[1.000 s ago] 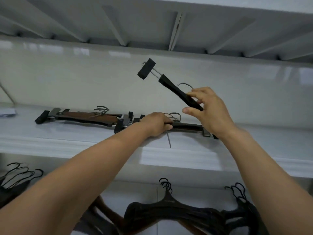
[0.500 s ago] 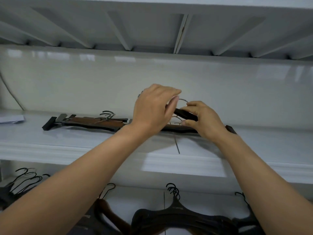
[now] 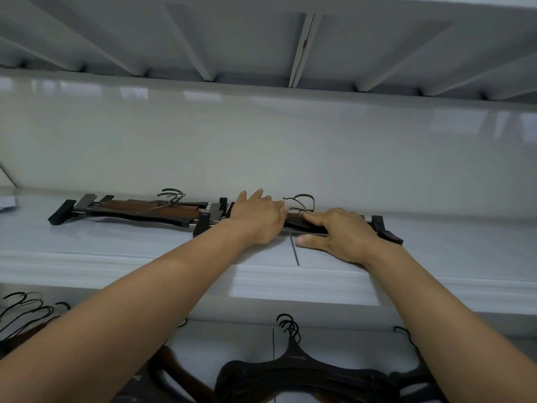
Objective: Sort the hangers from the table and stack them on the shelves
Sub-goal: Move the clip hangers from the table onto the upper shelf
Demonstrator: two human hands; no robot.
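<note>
A black clip hanger (image 3: 302, 225) lies flat on the white upper shelf (image 3: 145, 251), on top of a small pile of the same kind, its metal hook (image 3: 302, 202) pointing to the back wall. My left hand (image 3: 258, 218) rests flat on the pile's left part with straight fingers. My right hand (image 3: 340, 234) presses on the right part, fingers stretched along the bar and thumb on the shelf. A black end clip (image 3: 389, 232) sticks out past my right wrist.
A second pile of brown and black clip hangers (image 3: 139, 212) lies on the same shelf to the left. On the shelf below sit black coat hangers (image 3: 302, 370), more hooks at far left (image 3: 26, 308) and far right (image 3: 406, 337). A white paper (image 3: 5, 202) lies at far left.
The black clip hanger that my right hand held up tilted has come down flat onto the right pile. Both hands have flattened on top of it.
</note>
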